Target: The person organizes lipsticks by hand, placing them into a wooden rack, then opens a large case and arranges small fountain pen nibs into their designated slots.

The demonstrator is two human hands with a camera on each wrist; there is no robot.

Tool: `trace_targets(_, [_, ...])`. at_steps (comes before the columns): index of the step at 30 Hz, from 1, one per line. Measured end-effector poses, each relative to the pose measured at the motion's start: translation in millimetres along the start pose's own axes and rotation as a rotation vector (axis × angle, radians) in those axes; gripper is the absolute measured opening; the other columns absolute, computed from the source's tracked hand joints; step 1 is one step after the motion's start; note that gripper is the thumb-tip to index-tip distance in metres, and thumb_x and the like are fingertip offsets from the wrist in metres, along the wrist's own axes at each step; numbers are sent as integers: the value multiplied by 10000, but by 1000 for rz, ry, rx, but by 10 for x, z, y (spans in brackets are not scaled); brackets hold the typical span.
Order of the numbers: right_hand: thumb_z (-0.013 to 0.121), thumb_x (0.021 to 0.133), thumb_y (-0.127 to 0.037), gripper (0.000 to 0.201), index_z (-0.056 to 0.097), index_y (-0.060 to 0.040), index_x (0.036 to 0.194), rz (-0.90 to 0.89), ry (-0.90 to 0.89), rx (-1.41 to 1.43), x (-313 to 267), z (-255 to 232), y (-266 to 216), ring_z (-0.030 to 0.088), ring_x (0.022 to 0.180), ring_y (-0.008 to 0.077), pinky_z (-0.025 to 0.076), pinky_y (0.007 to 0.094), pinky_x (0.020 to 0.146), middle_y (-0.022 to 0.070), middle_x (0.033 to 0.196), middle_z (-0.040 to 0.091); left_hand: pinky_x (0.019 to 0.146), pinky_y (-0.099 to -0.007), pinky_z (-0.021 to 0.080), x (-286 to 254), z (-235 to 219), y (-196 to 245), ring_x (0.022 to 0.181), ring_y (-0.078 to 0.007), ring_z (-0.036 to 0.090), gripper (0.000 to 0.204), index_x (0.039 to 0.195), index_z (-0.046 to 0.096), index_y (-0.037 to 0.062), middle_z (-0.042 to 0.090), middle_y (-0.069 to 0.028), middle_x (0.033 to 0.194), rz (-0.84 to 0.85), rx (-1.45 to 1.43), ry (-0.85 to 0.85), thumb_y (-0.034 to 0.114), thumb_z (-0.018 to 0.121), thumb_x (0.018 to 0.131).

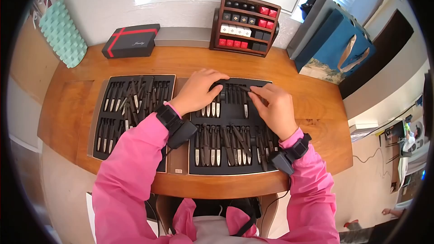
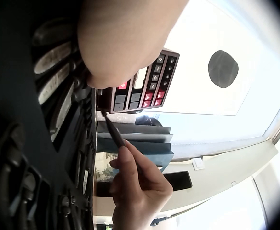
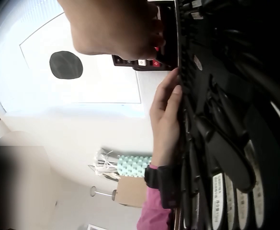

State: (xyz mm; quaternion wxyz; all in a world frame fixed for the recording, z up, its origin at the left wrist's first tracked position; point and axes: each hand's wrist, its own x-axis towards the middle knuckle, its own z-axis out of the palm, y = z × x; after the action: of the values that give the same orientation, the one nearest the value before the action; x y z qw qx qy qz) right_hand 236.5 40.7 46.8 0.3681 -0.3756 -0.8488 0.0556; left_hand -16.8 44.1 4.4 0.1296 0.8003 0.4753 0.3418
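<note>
From above the wooden table [image 1: 316,104], the head camera faces down and forward, farthest back of the three. The left wrist view, close over the black trays [image 1: 233,112], looks across to the right hand [image 1: 275,108]; the right wrist view, also close, looks back to the left hand [image 1: 196,90]. All three (the wrist pair turned sideways) share the wooden rack [image 1: 251,1].

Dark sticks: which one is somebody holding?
The dark stick in the right hand, slanting over the right box; the others seen lie in boxes.
</note>
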Motion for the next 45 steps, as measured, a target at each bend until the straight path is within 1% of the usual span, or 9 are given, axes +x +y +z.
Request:
trace_targets(4, [725, 862, -146, 85, 726, -63, 879, -130, -4, -161, -14, 48, -66, 639, 649, 303, 510, 411, 572, 86, 729, 593, 1025, -446, 427, -7, 23, -24, 1171, -343, 571, 312, 1252, 648, 83, 661, -129, 1201, 5, 6, 9, 141, 613, 948])
trace_targets(10, [717, 862, -165, 145, 659, -63, 776, -266, -96, -233, -12, 164, -66, 624, 636, 286, 501, 410, 556, 76, 698, 550, 1040, -439, 414, -10, -3, 18, 1182, -334, 564, 317, 1262, 643, 86, 654, -129, 1222, -14, 12, -8, 151, 608, 953])
trace_targets(17, [733, 858, -221, 181, 665, -65, 794, -262, -170, -262, -27, 137, -51, 630, 668, 269, 504, 397, 571, 67, 702, 554, 1043, -443, 414, -13, 9, -1, 1183, -335, 561, 320, 1267, 639, 85, 651, -130, 1227, -8, 10, -4, 151, 608, 955])
trace_targets(26, [806, 817, -225, 272, 768, -59, 1028, -218, -219, -90, -41, 38, -44, 598, 792, 248, 500, 373, 662, 67, 823, 581, 1048, -448, 413, -15, -3, 17, 1192, -336, 557, 324, 1273, 636, 86, 647, -131, 1235, -25, 18, -23, 152, 602, 958])
trace_targets(28, [778, 839, -220, 272, 763, -51, 1052, -142, -285, 4, -43, 28, 18, 594, 919, 271, 509, 388, 809, 74, 905, 615, 1050, -448, 411, -10, -11, 24, 1193, -335, 556, 325, 1274, 635, 86, 646, -129, 1239, -31, 15, -29, 154, 602, 959])
trace_targets(29, [778, 839, -220, 272, 763, -51, 1052, -141, -284, 5, -44, 27, 35, 594, 919, 271, 509, 388, 809, 74, 905, 615, 1050, -448, 411, -9, -13, 26, 1193, -335, 556, 325, 1274, 635, 86, 646, -129, 1239, -31, 16, -31, 154, 602, 959])
trace_targets(31, [780, 842, -219, 296, 763, -63, 1093, -191, -229, 30, -47, 31, 67, 585, 1063, 291, 477, 401, 946, 86, 1066, 669, 1051, -447, 409, -10, -15, 27, 1192, -336, 555, 325, 1275, 636, 88, 646, -128, 1243, -33, 12, -32, 157, 601, 960])
trace_targets(34, [781, 845, -239, 333, 754, -61, 1124, -173, -275, 46, -67, 67, 138, 568, 1162, 294, 453, 410, 1011, 88, 1206, 674, 1052, -445, 407, -12, -6, 13, 1193, -336, 554, 324, 1276, 637, 90, 648, -129, 1244, -23, 10, -25, 160, 598, 962])
trace_targets(45, [807, 815, -296, 446, 733, -45, 1177, -159, -335, 95, -22, 11, 186, 545, 1201, 288, 440, 414, 1025, 80, 1253, 659, 1056, -447, 403, -13, -3, 3, 1194, -339, 553, 328, 1279, 637, 96, 649, -128, 1242, -21, 16, -20, 153, 598, 958])
